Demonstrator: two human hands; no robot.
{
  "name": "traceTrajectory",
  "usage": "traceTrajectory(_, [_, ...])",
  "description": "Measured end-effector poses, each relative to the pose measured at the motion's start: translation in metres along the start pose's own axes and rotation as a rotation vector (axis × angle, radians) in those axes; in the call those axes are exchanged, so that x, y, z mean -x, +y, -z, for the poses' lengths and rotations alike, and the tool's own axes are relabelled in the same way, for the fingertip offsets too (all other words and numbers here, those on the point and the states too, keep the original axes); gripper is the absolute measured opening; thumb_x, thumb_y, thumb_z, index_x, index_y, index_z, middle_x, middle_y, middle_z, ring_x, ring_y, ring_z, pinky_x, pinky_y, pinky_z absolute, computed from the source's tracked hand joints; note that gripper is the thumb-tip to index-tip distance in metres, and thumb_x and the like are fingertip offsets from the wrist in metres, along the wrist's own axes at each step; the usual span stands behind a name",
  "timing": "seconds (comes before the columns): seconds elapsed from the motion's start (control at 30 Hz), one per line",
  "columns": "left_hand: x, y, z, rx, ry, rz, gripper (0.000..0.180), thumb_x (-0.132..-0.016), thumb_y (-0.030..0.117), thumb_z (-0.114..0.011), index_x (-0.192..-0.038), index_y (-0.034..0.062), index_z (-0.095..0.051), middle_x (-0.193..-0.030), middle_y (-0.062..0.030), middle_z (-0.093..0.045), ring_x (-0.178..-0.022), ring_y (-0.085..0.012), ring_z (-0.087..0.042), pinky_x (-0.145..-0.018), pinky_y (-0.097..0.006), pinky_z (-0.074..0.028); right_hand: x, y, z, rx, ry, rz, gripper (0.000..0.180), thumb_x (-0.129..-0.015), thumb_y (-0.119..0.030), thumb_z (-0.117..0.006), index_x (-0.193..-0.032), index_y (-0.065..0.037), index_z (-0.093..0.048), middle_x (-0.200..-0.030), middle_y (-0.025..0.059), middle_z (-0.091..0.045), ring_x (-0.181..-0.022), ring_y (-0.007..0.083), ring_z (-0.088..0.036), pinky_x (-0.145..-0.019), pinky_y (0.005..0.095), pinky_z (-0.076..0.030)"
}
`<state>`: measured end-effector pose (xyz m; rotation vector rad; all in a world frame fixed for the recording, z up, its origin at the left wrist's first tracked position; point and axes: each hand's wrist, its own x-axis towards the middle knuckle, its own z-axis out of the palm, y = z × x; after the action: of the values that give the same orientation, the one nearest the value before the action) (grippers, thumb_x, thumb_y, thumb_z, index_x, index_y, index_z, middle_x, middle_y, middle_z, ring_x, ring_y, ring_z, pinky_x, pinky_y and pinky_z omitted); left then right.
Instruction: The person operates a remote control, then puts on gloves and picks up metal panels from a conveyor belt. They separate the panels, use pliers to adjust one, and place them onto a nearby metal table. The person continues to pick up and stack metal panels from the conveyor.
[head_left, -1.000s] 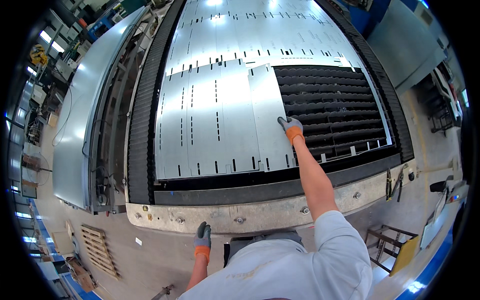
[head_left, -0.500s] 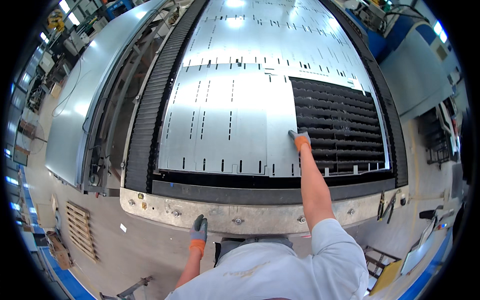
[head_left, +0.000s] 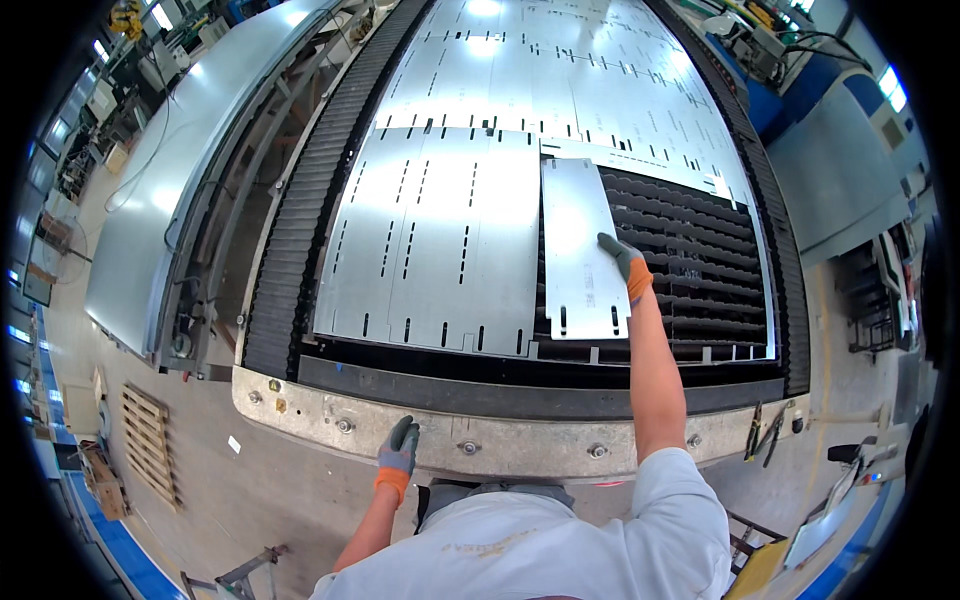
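Narrow cut sheet-metal strip, pale and glossy, slotted near its close end, lying lengthwise on the dark slatted bed of the cutting machine, skewed slightly against its neighbours. Right hand, grey glove with orange cuff, reached far forward, fingers curled over the strip's right edge about midway along; grip looks like a pinch on the edge, thumb side not readable. Left hand, same glove, spread flat and pressed down on the bolted front rail of the machine, close to the body, holding nothing. Directly left of the right hand, wider slotted panels lying flat side by side, near-touching the strip. Beyond both hands, the large uncut-looking sheet with rows of small slots, glare on top. Right of the right hand, open slats with nothing on them. Further right on the rail, pliers or cutters hanging off the edge. Left of the left hand and lower, wooden pallet on the floor. Risk judged from here: one-handed edge grip at full arm stretch, so strip likely to tip, slide and snag between slats or scrape the adjacent panel; thin cut edge could bite through the glove if it slips; body weight on the left hand leaves little balance in reserve.
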<state>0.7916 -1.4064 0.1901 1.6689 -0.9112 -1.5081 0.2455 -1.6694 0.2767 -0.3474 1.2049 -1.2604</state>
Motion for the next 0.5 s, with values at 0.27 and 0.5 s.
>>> traceTrajectory(0.27, [-0.059, 0.085, -0.062, 0.266, -0.313, 0.045, 0.066, -0.104, 0.052, -0.053, -0.148, 0.0033, -0.049, -0.140, -0.0183, -0.061, -0.124, -0.0306, -0.062, -0.103, -0.044, -0.052, 0.000, 0.030, -0.056, -0.374, -0.186, -0.079, 0.048, -0.093, -0.029, -0.074, -0.125, 0.004, -0.060, -0.112, 0.0194, -0.070, -0.099, 0.0348, -0.071, -0.087, 0.0494, -0.060])
traceTrajectory(0.5, [-0.158, 0.154, -0.177, 0.319, -0.532, 0.346, 0.069, -0.101, 0.064, -0.051, -0.140, 0.0072, -0.054, -0.135, -0.0102, -0.061, -0.121, -0.0261, -0.060, -0.099, -0.045, -0.053, -0.028, 0.109, -0.039, 0.067, 0.218, 0.264, 0.037, -0.086, -0.021, -0.085, -0.108, 0.004, -0.069, -0.096, 0.0106, -0.073, -0.078, 0.0195, -0.066, -0.071, 0.0325, -0.054])
